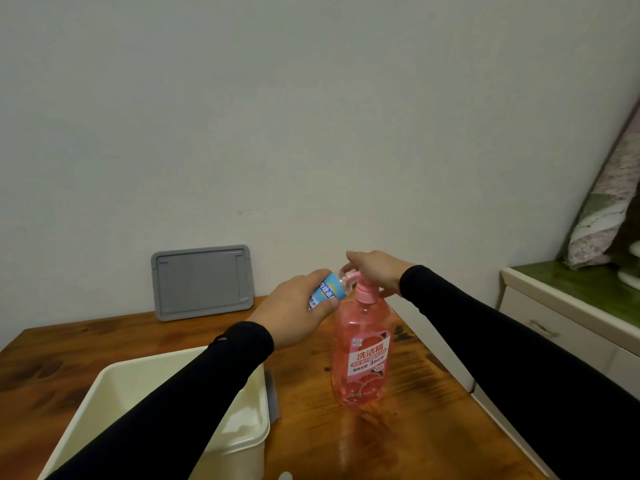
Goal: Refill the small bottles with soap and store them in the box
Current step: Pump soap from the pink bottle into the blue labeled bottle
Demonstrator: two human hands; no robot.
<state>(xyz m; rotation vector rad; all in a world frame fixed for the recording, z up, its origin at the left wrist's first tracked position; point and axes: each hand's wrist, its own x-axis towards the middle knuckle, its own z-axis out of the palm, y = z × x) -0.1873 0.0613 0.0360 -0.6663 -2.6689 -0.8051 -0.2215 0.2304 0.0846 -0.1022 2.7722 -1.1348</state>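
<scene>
the left hand (pixel 294 306) is gripping a small bottle (pixel 325 291) with a blue label, fingers wrapped round its body, and is tilting it so its clear neck is pointing right, up against the nozzle of the pink pump (pixel 363 289). the right hand (pixel 377 271) is lying palm down over the pump head of the big pink soap bottle (pixel 362 358), fingers reaching past it toward the small bottle's mouth; whether they are pressing the pump is hard to tell. the soap bottle is standing upright on the wooden table (pixel 69 351), just right of the cream box (pixel 242 441), which is sitting open at the near left with the left sleeve crossing above it. a grey lid (pixel 202 282) is leaning upright against the wall at the back of the table, well apart from the box. a white cabinet (pixel 554 327) is standing to the right of the table
</scene>
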